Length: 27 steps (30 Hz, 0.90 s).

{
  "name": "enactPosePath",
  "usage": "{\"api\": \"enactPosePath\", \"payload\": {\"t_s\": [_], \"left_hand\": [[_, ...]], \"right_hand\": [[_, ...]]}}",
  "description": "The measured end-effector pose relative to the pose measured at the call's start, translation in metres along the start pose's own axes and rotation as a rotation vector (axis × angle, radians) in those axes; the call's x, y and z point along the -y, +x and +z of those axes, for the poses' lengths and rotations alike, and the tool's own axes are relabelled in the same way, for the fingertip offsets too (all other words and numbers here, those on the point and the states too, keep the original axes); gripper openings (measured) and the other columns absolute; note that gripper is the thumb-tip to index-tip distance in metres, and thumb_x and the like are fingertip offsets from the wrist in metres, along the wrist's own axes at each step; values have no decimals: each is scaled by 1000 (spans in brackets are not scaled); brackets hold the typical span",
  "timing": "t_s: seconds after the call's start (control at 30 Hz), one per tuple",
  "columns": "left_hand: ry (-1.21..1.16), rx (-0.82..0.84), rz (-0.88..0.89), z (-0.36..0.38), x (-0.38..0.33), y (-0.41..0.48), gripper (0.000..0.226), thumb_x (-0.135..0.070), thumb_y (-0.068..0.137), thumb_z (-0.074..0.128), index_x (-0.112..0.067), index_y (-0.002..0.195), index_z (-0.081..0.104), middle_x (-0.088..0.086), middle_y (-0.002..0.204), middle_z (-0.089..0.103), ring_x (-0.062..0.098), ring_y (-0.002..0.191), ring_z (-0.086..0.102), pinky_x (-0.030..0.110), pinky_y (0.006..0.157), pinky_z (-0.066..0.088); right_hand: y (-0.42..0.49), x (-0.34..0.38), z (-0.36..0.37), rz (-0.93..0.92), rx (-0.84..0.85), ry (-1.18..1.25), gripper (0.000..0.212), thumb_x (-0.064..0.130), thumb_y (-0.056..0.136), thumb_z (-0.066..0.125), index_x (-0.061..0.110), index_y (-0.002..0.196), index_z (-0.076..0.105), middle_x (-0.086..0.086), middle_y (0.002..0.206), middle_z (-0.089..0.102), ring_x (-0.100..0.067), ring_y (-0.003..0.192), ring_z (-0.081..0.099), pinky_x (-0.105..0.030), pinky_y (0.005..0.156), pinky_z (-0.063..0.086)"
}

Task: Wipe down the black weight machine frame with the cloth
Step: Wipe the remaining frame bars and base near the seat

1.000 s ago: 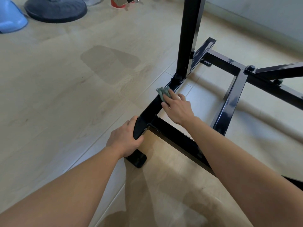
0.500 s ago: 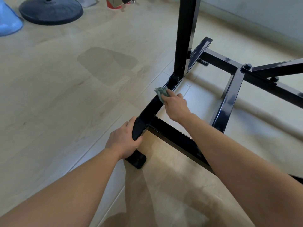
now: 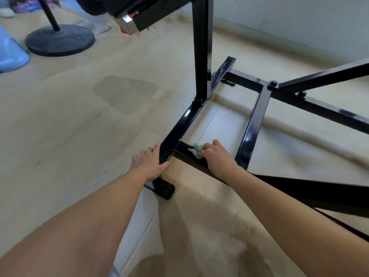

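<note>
The black weight machine frame [image 3: 253, 124] lies low over the wooden floor, with an upright post rising from its left base bar and crossbars running right. My left hand [image 3: 148, 163] grips the near end of the left base bar, fingers wrapped over its outer side. My right hand [image 3: 216, 155] presses a small pale green cloth [image 3: 196, 149] onto the near crossbar, close to the corner where it meets the left bar. Most of the cloth is hidden under my fingers.
A black round stand base [image 3: 60, 40] sits at the far left, beside a blue plastic object [image 3: 11, 54]. A black padded machine part with a shiny metal end [image 3: 129, 19] hangs above. A black foot pad [image 3: 164, 188] rests on the floor under the frame corner. A wall runs along the back right.
My right hand has slid the cloth back along the left base bar, from near the upright post, to the corner and onto the near crossbar. The camera view has tilted up. My left hand keeps its grip.
</note>
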State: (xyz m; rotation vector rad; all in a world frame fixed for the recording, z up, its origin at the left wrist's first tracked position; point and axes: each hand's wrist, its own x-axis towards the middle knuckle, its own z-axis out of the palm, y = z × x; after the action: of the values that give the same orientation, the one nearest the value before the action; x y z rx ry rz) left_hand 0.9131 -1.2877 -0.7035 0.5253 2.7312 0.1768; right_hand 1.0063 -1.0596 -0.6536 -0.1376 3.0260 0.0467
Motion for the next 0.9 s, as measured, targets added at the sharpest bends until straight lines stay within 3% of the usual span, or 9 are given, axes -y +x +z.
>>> {"api": "enactPosePath", "payload": {"t_s": [0.07, 0.2, 0.27, 0.4, 0.53, 0.67, 0.77, 0.9], "left_hand": [[95, 59, -31, -7, -5, -3, 86, -68, 95, 43, -27, 159, 2, 12, 156, 35, 35, 137, 39, 54, 105, 36], [151, 134, -68, -21, -19, -19, 95, -57, 94, 53, -19, 160, -3, 13, 160, 22, 35, 143, 29, 52, 107, 35], [187, 135, -40, -34, -30, -31, 88, -49, 93, 58, -14, 159, 12, 12, 157, 27, 34, 140, 30, 47, 105, 37], [184, 159, 136, -64, -58, -59, 49, -44, 91, 53, -27, 137, 55, 4, 142, 46, 30, 132, 39, 44, 99, 42], [-1, 154, 324, -91, -97, -85, 36, -44, 92, 57, -27, 121, 69, -4, 120, 67, 21, 114, 59, 41, 94, 53], [-184, 148, 479, -108, -149, -111, 33, -38, 96, 62, -27, 126, 69, -7, 125, 69, 14, 112, 63, 34, 97, 51], [-311, 167, 560, -112, -194, -132, 27, -35, 94, 66, -28, 120, 71, -11, 120, 71, 10, 109, 66, 33, 98, 51], [-501, 168, 687, -113, -258, -166, 23, -32, 96, 66, -28, 118, 73, -14, 113, 71, 3, 102, 66, 30, 99, 53]], "right_hand": [[-25, -3, -5, 65, 42, -45, 37, 7, 100, 49, 17, 133, 61, -4, 122, 58, -25, 106, 45, -31, 79, 41], [-69, -7, -9, 181, 120, -95, 36, 5, 99, 51, 12, 133, 61, -6, 119, 54, -28, 112, 43, -35, 92, 47], [-82, -5, -15, 189, 192, -121, 31, 9, 100, 53, 9, 129, 63, -7, 119, 55, -30, 113, 43, -36, 93, 44], [-103, 8, -45, 60, 246, -224, 26, 24, 104, 50, 7, 116, 66, -9, 118, 63, -26, 98, 45, -35, 93, 43], [-146, -2, -82, 18, 160, -316, 27, 16, 105, 44, 12, 125, 61, -7, 121, 60, -26, 110, 52, -30, 90, 35], [-210, -39, -111, 94, 104, -359, 32, 11, 99, 52, 18, 129, 58, -4, 119, 57, -27, 110, 47, -30, 85, 43], [-263, -66, -139, 106, 136, -496, 27, 15, 97, 55, 19, 121, 65, -1, 114, 60, -25, 108, 50, -30, 86, 37], [-322, -87, -159, 155, 50, -537, 27, 11, 91, 61, 22, 113, 70, -1, 114, 63, -26, 112, 54, -35, 93, 44]]}}
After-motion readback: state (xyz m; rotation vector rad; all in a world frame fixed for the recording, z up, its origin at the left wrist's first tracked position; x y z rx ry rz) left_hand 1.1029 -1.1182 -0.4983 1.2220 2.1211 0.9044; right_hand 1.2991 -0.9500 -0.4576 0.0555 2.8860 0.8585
